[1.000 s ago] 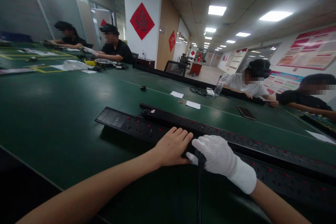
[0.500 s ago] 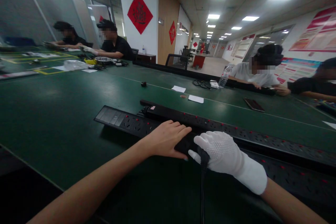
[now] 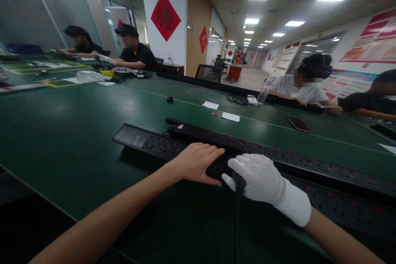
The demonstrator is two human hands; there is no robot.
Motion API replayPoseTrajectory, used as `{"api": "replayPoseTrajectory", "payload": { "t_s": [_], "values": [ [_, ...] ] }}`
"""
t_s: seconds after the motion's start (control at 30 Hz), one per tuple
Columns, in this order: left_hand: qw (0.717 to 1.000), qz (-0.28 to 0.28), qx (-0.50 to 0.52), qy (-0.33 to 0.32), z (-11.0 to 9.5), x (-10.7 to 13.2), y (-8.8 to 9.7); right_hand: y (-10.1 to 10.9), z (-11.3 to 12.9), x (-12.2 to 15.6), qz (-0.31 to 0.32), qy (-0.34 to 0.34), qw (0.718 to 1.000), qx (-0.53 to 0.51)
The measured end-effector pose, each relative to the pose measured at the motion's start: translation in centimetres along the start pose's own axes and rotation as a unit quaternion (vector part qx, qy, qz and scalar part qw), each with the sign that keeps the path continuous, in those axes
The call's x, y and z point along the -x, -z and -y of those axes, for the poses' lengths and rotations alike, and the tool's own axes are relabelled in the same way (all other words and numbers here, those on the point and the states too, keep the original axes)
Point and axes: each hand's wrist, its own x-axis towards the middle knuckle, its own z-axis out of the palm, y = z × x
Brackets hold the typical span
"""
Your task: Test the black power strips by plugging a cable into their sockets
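My bare left hand [image 3: 201, 163] grips a long black power strip [image 3: 157, 144], its fingers over the far edge and its thumb on the near side. The strip has a row of sockets with small red marks and a plain panelled left end. In a white dotted glove, my right hand [image 3: 260, 177] is closed around a black plug [image 3: 239, 183] held against the strip, just right of my left hand. From the plug a black power cord [image 3: 237, 231] hangs toward me. The plug's front is hidden, so how far it sits in a socket cannot be seen.
Behind lies a second black power strip [image 3: 210, 136]. Farther off on the green table [image 3: 93, 119] are a small black piece [image 3: 169, 99], white paper slips [image 3: 230, 116], a phone [image 3: 298, 124] and a water bottle [image 3: 264, 90]. Several people sit around the table.
Both hands keep nearly the same place on the strip and plug. The right forearm has shifted slightly left, and the view has moved a little.
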Motion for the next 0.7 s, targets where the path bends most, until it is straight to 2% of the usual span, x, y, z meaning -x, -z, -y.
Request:
{"api": "replayPoseTrajectory", "payload": {
  "t_s": [0.4,0.7],
  "values": [
    [1.0,-0.007,0.001,-0.004,0.13,0.07,-0.09,-0.27,-0.05,0.07,-0.003,-0.005,1.0,0.001],
    [1.0,-0.01,0.008,-0.005,0.11,0.02,-0.08,-0.32,0.07,0.1,-0.03,-0.01,0.999,0.006]
  ]
}}
